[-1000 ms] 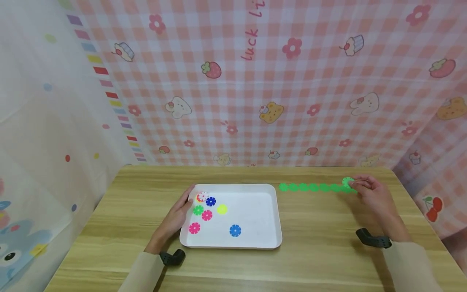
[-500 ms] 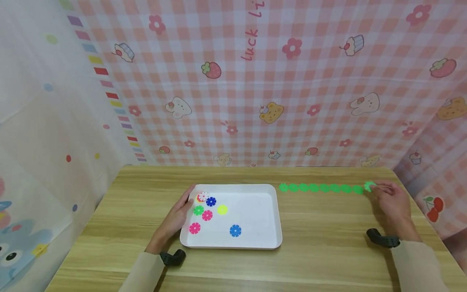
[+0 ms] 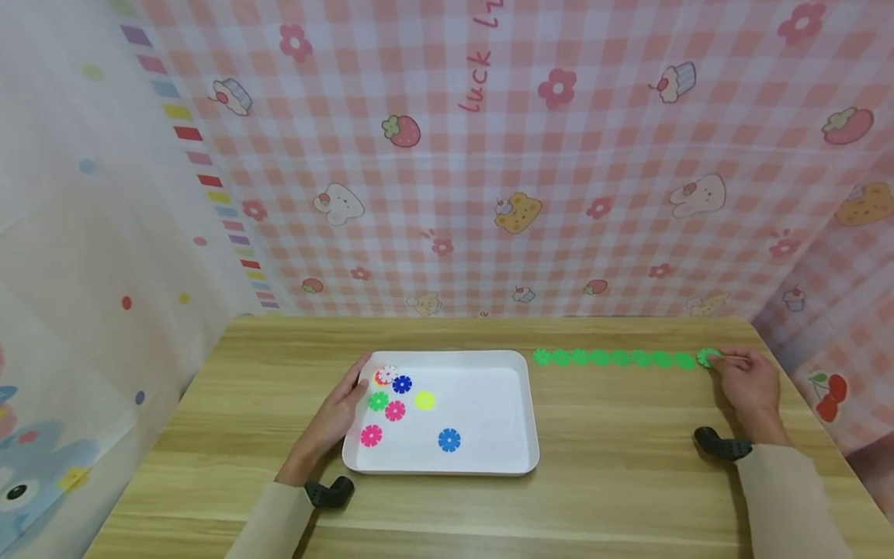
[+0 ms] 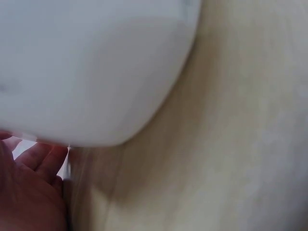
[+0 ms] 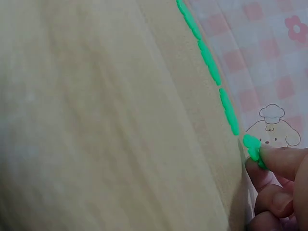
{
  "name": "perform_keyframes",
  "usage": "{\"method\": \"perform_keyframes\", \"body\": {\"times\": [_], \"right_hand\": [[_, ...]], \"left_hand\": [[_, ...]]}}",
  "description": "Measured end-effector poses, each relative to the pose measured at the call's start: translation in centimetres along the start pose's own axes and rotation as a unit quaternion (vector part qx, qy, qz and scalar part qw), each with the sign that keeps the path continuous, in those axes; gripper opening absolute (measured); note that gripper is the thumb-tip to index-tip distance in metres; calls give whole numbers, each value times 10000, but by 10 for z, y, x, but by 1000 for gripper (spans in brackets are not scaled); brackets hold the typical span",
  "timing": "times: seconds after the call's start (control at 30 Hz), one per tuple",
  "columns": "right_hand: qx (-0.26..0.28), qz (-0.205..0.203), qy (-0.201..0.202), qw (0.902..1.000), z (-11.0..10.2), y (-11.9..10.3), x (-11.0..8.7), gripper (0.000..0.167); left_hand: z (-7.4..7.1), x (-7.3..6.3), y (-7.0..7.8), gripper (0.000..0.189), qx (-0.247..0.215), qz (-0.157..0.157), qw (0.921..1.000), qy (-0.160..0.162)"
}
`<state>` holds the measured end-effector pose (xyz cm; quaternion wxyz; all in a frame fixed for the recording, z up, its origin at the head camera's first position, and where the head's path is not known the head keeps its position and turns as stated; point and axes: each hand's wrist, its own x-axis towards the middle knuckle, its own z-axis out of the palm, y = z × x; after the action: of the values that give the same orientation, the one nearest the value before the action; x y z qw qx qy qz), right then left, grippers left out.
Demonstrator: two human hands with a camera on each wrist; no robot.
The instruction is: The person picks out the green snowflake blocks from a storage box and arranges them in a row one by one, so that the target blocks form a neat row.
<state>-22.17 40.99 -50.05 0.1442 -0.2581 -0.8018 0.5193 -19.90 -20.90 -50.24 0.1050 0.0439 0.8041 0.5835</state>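
Between the thumb and fingers of my right hand (image 3: 750,384) is a green snowflake disc (image 5: 254,148). It sits at the right end of a row of several green discs (image 3: 621,358) lying flat on the table; in the right wrist view a small gap shows between it and the nearest one. My left hand (image 3: 335,411) grips the left rim of a white tray (image 3: 489,419), thumb over the edge. Inside the tray lie a blue disc (image 3: 449,440), a yellow disc (image 3: 424,401), a dark blue disc (image 3: 401,384), a green disc (image 3: 378,401) and two pink discs.
A white disc (image 3: 387,375) partly covers a reddish one in the tray's upper left corner. The wooden table (image 3: 608,481) ends at a pink checked cloth (image 3: 447,171) behind the row. A white cloth (image 3: 91,256) hangs at the left.
My right hand has moved right, carrying the green disc from above the row to its end, then down near the table. The left hand and tray stay in place.
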Motion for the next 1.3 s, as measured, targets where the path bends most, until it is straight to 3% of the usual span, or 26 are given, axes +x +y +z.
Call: {"method": "perform_keyframes", "body": {"times": [0.53,0.9,1.3], "right_hand": [[-819,-53,395,9958,6,-1,-1,12],[-822,120,397,9958,5,-1,-4,15],[-925,-4,413,9949,3,-1,-7,16]], "left_hand": [[-1,-1,1,52,38,19,10000,34],[-1,-1,0,52,55,63,10000,-52],[-1,0,-1,52,23,74,10000,6]]}}
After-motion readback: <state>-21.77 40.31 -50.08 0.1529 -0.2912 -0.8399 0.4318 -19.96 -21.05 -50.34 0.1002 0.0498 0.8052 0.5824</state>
